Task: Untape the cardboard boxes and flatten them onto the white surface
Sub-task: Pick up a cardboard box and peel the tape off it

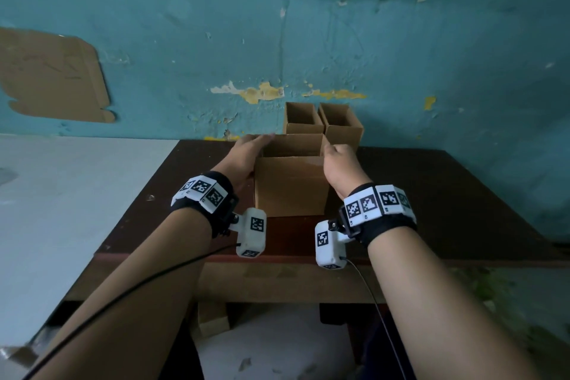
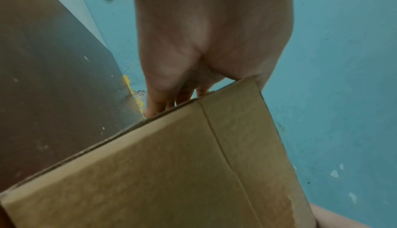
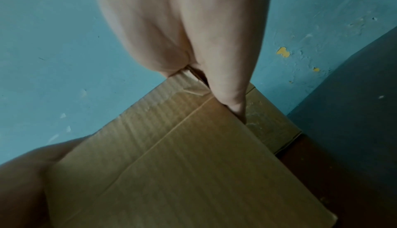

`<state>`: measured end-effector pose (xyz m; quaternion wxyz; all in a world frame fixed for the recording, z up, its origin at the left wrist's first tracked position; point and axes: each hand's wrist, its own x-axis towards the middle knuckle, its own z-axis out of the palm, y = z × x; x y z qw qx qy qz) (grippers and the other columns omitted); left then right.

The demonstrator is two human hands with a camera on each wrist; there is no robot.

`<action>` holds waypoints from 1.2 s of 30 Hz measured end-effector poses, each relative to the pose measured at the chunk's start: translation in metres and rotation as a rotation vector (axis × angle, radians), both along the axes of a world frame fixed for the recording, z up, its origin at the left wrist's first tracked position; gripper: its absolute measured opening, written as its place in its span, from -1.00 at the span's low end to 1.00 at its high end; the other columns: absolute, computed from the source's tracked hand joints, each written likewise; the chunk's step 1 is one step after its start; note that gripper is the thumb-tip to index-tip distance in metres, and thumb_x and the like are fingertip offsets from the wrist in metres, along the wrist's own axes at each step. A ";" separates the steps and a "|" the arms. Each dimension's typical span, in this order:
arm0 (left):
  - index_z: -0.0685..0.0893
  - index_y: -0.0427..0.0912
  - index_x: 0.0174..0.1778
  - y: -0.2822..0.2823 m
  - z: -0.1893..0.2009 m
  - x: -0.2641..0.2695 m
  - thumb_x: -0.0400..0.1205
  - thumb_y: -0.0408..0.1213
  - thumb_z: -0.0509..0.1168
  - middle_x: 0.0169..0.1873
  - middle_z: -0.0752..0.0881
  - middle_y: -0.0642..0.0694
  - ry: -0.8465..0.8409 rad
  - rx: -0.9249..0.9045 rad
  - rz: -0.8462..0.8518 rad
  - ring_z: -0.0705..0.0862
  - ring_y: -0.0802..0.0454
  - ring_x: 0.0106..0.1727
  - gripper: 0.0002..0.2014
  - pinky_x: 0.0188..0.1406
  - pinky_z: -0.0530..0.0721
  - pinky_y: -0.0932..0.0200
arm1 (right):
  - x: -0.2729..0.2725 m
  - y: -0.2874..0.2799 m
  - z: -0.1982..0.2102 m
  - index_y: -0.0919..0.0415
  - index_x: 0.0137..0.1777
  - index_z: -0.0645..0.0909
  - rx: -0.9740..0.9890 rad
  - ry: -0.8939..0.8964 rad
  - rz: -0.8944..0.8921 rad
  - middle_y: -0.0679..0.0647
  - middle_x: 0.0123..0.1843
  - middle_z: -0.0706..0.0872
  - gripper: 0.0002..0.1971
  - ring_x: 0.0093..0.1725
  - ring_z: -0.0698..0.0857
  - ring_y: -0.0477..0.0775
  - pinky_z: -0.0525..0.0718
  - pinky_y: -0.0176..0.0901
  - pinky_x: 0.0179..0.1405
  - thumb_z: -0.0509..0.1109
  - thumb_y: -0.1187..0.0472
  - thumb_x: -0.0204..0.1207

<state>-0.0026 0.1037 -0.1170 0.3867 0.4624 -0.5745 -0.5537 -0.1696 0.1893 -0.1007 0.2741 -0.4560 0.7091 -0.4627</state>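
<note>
One rectangular box (image 1: pixel 291 191) — corrugated cardboard

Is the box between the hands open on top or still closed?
Open on top: the head view looks into the upright box, its inner walls showing. The left hand and right hand hold its sides.

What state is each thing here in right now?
Near box: upright, top open, on brown table.
Back left box: upright, top open.
Back right box: upright, top open.
Cardboard sheet: unfolded flat, far left.
Left hand: holds near box's left side.
Right hand: pinches its right wall.
</note>
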 end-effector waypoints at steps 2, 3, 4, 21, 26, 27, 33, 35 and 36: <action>0.52 -0.26 0.24 0.000 0.000 -0.004 0.71 -0.10 0.30 -0.10 0.62 -0.13 -0.015 -0.022 0.009 0.64 -0.03 -0.14 -0.67 -0.33 0.60 0.24 | -0.002 0.002 0.001 0.23 -0.09 0.51 -0.001 -0.008 0.010 0.07 -0.32 0.48 -0.63 -0.33 0.50 -0.04 0.40 -0.17 -0.37 -0.03 0.14 0.84; 0.51 -0.26 0.17 0.001 0.000 -0.005 0.75 -0.19 0.24 -0.22 0.56 -0.10 -0.016 -0.019 0.024 0.59 0.02 -0.27 -0.79 -0.46 0.55 0.29 | -0.002 0.003 0.001 0.24 -0.06 0.52 -0.001 -0.014 0.015 0.07 -0.31 0.48 -0.64 -0.32 0.50 -0.04 0.41 -0.17 -0.37 -0.03 0.14 0.85; 0.50 -0.26 0.13 0.003 0.001 -0.006 0.78 -0.24 0.18 -0.27 0.53 -0.10 -0.020 -0.031 0.050 0.54 0.04 -0.34 -0.86 -0.53 0.51 0.29 | -0.002 0.004 0.002 0.25 -0.03 0.52 0.000 -0.020 0.017 0.07 -0.29 0.49 -0.65 -0.31 0.51 -0.04 0.42 -0.18 -0.37 -0.03 0.14 0.85; 0.49 -0.27 0.50 0.016 0.003 -0.002 0.73 -0.01 0.15 0.35 0.61 -0.27 -0.114 -0.048 0.078 0.62 -0.23 0.33 -0.49 0.37 0.58 -0.10 | 0.006 0.014 0.010 0.35 0.57 0.41 0.028 -0.110 -0.016 0.31 0.37 0.64 -0.55 0.17 0.66 0.10 0.56 -0.05 0.15 -0.05 0.09 0.86; 0.45 -0.32 0.55 0.016 0.001 -0.001 0.76 -0.06 0.13 0.42 0.57 -0.26 -0.104 -0.089 0.065 0.56 -0.20 0.41 -0.48 0.47 0.51 -0.10 | 0.007 0.007 0.005 0.34 0.56 0.41 0.015 -0.154 -0.040 0.07 -0.04 0.55 -0.56 -0.24 0.47 -0.14 0.44 -0.16 -0.14 -0.03 0.09 0.85; 0.46 -0.33 0.54 0.015 0.001 -0.001 0.77 -0.07 0.12 0.40 0.59 -0.27 -0.096 -0.087 0.063 0.58 -0.20 0.39 -0.50 0.46 0.52 -0.08 | 0.007 0.005 0.004 0.34 0.55 0.41 0.011 -0.160 -0.047 0.03 -0.11 0.52 -0.56 -0.24 0.46 -0.15 0.44 -0.16 -0.11 -0.03 0.10 0.85; 0.51 -0.31 0.42 0.010 0.001 -0.001 0.72 -0.07 0.08 0.33 0.61 -0.40 -0.112 -0.059 0.040 0.61 -0.34 0.33 -0.54 0.43 0.55 -0.29 | 0.006 0.001 0.001 0.39 0.43 0.49 0.028 -0.129 -0.045 0.08 -0.18 0.55 -0.56 -0.22 0.55 -0.05 0.44 -0.22 -0.33 -0.04 0.09 0.85; 0.53 -0.27 0.32 0.009 0.001 -0.001 0.71 -0.08 0.08 0.27 0.63 -0.42 -0.087 -0.038 0.027 0.65 -0.35 0.25 -0.61 0.37 0.61 -0.27 | 0.006 0.000 0.000 0.37 0.42 0.50 0.019 -0.129 -0.047 0.12 -0.16 0.58 -0.56 -0.19 0.58 -0.03 0.46 -0.21 -0.31 -0.04 0.09 0.84; 0.54 -0.24 0.23 0.012 0.003 -0.001 0.75 -0.12 0.06 0.21 0.64 -0.41 -0.070 -0.031 0.024 0.66 -0.31 0.18 -0.69 0.28 0.65 -0.20 | 0.005 -0.001 -0.001 0.37 0.42 0.50 0.017 -0.132 -0.048 0.15 -0.14 0.60 -0.57 -0.20 0.58 -0.04 0.46 -0.22 -0.31 -0.04 0.09 0.85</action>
